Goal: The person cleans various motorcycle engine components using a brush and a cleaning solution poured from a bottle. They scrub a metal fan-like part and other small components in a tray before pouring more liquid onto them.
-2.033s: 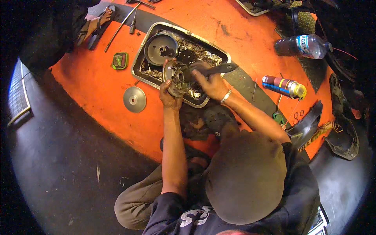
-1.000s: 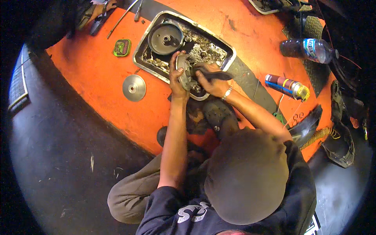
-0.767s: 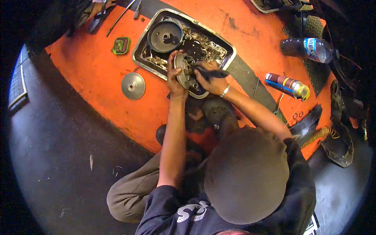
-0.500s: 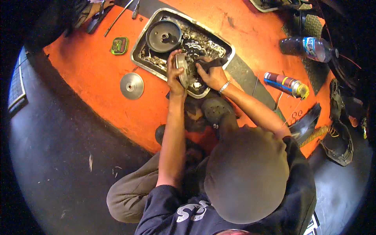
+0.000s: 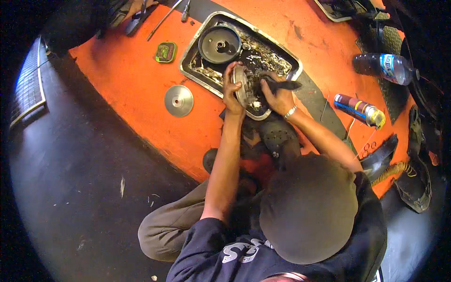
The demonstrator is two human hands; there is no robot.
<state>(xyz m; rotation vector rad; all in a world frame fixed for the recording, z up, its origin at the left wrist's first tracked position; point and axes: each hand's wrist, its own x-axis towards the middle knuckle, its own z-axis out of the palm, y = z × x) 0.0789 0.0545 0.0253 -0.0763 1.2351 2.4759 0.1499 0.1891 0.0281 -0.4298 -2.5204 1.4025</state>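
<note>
My left hand (image 5: pixel 232 91) grips a round metal pulley (image 5: pixel 240 85) by its rim, holding it on edge over the near side of a metal tray (image 5: pixel 189 70). Facing it, my right hand (image 5: pixel 279 97) is closed round a dark, flat-handled tool (image 5: pixel 287 85), whose broad end sticks out to the right. Its other end, toward the pulley, is blurred and cannot be made out. In the tray's far left corner lies a dark round drum (image 5: pixel 220 44) with a hub at its centre. Dark, wet-looking liquid and shiny residue cover the tray's bottom.
A silver metal disc (image 5: pixel 178 101) and a small green-edged box (image 5: pixel 165 52) lie on the orange floor (image 5: pixel 150 110) to the left. To the right are a spray can (image 5: pixel 359 111), a plastic bottle (image 5: pixel 386 68) and a coil spring (image 5: pixel 393 173). A screwdriver (image 5: pixel 186 10) lies beyond the tray.
The whole view has shifted, so the scene sits further right. Both hands stay over the tray with the pulley; the tool in my right hand has tilted, its broad end now pointing more to the right.
</note>
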